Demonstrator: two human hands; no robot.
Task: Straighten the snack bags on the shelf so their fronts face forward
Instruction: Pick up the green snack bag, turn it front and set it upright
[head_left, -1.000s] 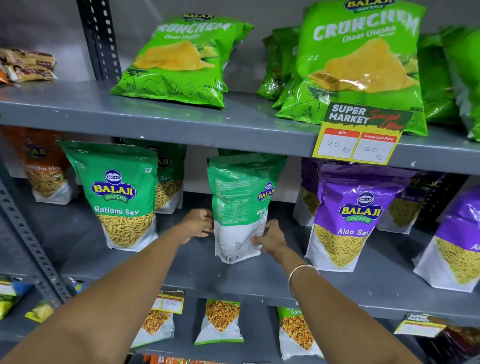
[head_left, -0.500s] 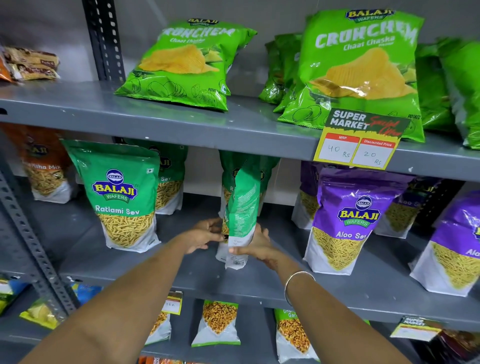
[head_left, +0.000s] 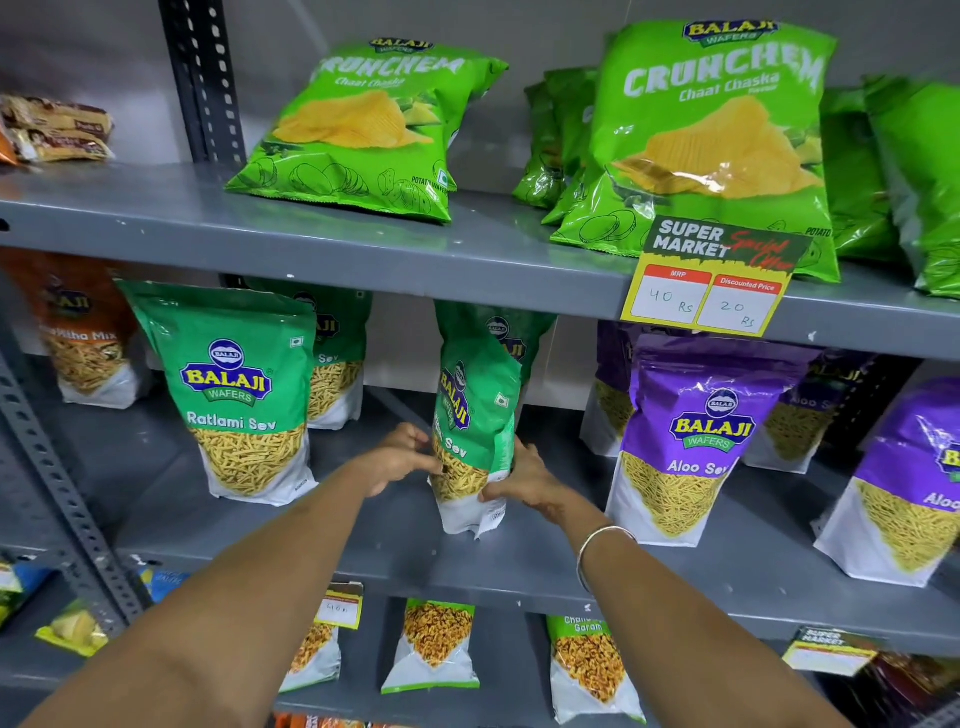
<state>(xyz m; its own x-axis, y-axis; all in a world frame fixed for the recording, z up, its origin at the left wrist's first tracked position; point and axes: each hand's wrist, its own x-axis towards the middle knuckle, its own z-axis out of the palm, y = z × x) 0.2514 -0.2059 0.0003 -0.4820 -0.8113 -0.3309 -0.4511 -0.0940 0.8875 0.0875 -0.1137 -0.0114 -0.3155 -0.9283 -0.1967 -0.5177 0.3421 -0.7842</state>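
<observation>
A grey steel shelving unit (head_left: 363, 244) is filling the view, its tiers carrying Balaji Wafers snacks. On the top tier two big light-green bags (head_left: 722, 140) reading "CRUNCHEM Chaat Chaska" are leaning back, and a yellow price card (head_left: 711, 278) hanging from the shelf edge is showing "SUPER MARKET", "MRP 40 Rs" and "Discounted Price 20 Rs". On the middle tier a purple "Aloo Sev" pouch (head_left: 691, 441) is standing to the right and a green "Ratlami Sev" pouch (head_left: 241, 395) to the left, both facing forward.

Between them the held Ratlami Sev pouch (head_left: 475, 415) is standing upright on the middle tier, long axis vertical — its printed front is angling toward the left rather than straight out, with the logo and "Sev" readable along that turned face. The left hand (head_left: 400, 457) is gripping its lower left edge and the right hand (head_left: 524, 480) is clasping its lower right side. A metal bangle (head_left: 597, 540) is sitting on the right wrist.
</observation>
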